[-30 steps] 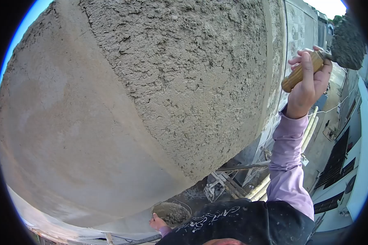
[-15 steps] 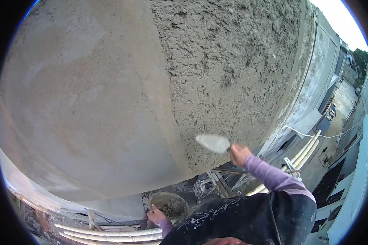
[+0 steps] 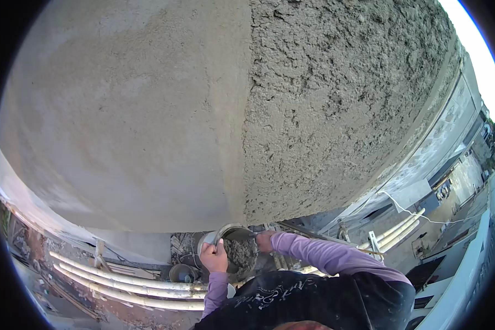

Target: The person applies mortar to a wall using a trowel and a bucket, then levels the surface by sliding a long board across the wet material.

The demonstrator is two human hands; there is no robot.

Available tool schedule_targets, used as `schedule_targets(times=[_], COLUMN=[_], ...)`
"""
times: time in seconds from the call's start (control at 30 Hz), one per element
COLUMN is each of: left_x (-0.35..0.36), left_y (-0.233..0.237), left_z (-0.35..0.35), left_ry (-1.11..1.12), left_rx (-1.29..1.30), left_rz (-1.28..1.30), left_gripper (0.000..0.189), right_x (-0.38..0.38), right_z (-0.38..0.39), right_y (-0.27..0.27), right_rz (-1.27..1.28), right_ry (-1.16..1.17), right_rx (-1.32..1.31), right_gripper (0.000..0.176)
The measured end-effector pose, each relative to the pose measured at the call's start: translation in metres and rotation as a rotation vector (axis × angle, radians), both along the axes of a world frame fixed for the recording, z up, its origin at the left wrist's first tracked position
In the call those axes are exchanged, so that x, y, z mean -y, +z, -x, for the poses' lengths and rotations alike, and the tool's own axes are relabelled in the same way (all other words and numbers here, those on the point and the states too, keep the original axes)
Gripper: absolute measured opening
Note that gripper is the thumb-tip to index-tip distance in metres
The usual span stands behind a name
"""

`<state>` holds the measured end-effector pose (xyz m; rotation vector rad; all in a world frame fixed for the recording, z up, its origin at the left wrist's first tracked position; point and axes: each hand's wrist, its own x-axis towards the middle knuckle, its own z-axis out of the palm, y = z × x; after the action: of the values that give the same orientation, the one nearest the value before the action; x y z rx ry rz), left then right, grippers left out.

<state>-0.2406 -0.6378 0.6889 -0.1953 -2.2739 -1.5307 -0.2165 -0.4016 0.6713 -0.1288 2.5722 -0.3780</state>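
My left hand [image 3: 213,256] is closed on the rim of a bucket [image 3: 224,229] below the wall, thumb uppermost. Wet grey mortar [image 3: 241,254] lies inside it. At the bucket's right side, my right hand [image 3: 265,241] is wrapped round the handle of a trowel [image 3: 244,234]. Its blade points left into the bucket mouth and shows only in part. Above both hands stands the wall: smooth plaster [image 3: 132,121] on the left, rough wet mortar [image 3: 335,104] on the right.
Bamboo poles [image 3: 132,289] run along the lower left, and more poles [image 3: 393,232] stand to the right. A second bucket [image 3: 181,273] sits lower down beside the poles. A white cable [image 3: 412,213] hangs at the right, above a yard far below.
My right hand has brought the trowel down and left from the rough mortar to the bucket. My left hand and the bucket appear higher in view as the camera tilts.
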Motion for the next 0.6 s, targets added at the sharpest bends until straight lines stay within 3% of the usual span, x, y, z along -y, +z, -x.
schedule_targets(times=[0.07, 0.13, 0.2, 0.23, 0.37, 0.47, 0.6], left_x=[-0.009, -0.017, -0.024, -0.030, -0.046, -0.050, -0.053], left_y=[0.017, 0.029, 0.031, 0.029, 0.029, 0.023, 0.019], left_z=[-0.006, -0.009, -0.018, -0.026, -0.051, -0.055, -0.052], left_ry=[-0.002, 0.064, 0.146, 0.181, 0.298, 0.350, 0.367], left_rx=[-0.043, -0.033, -0.017, -0.002, 0.022, 0.071, 0.057], left_rz=[-0.037, -0.048, -0.022, -0.022, -0.090, -0.104, -0.164], left_gripper=[0.049, 0.048, 0.045, 0.044, 0.043, 0.042, 0.044], right_x=[0.036, 0.036, 0.009, -0.024, -0.066, -0.089, -0.065], right_z=[-0.011, -0.024, -0.028, -0.033, -0.018, -0.004, 0.003], right_y=[-0.008, -0.003, 0.039, 0.010, 0.031, 0.000, -0.036], right_rz=[-0.096, -0.095, 0.021, 0.242, 0.321, 0.317, 0.230], right_ry=[0.160, 0.244, 0.381, 0.419, 0.070, 0.031, 0.219], right_rx=[-0.085, 0.003, 0.063, -0.115, -0.030, 0.031, -0.030], right_gripper=[0.030, 0.030, 0.030, 0.028, 0.028, 0.026, 0.022])
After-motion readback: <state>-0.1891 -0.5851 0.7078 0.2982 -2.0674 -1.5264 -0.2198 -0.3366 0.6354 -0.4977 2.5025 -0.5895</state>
